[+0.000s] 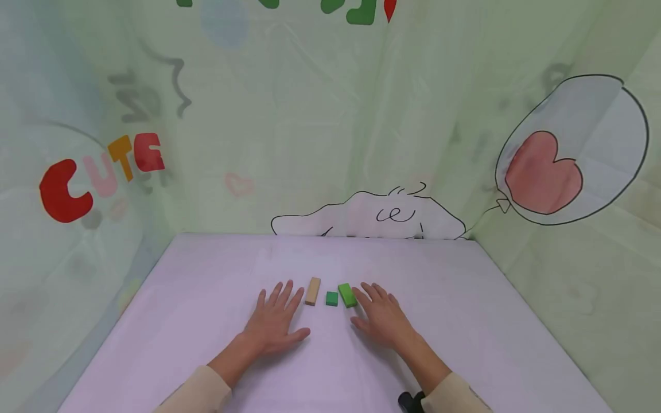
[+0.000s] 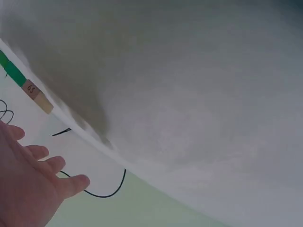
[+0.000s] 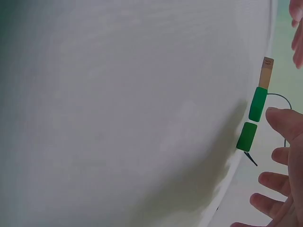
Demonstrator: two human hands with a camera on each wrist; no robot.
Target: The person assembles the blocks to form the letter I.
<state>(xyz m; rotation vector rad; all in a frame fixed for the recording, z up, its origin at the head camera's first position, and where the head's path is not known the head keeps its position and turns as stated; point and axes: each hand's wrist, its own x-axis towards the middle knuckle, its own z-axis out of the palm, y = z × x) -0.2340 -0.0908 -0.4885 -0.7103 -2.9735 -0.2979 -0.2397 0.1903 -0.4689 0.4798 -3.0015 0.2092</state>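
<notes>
Three small blocks lie on the table between the hands: a tan wooden block [image 1: 312, 291], a short dark green block [image 1: 332, 299] and a longer bright green block [image 1: 348, 295]. My left hand [image 1: 273, 324] is spread flat, fingertips just left of the tan block and holding nothing. My right hand [image 1: 384, 318] has its fingers loosely extended, the index fingertip right at the bright green block's right edge. In the left wrist view, the tan block [image 2: 38, 97] shows a handwritten mark on its end. In the right wrist view, the right hand's thumb points toward the dark green block [image 3: 257, 104].
A pale lilac cloth covers the table [image 1: 330, 367]. Fabric walls with printed letters and a balloon drawing [image 1: 573, 149] enclose it at the back and sides. A small black object [image 1: 411, 401] sits by the right sleeve [image 1: 454, 396] at the front.
</notes>
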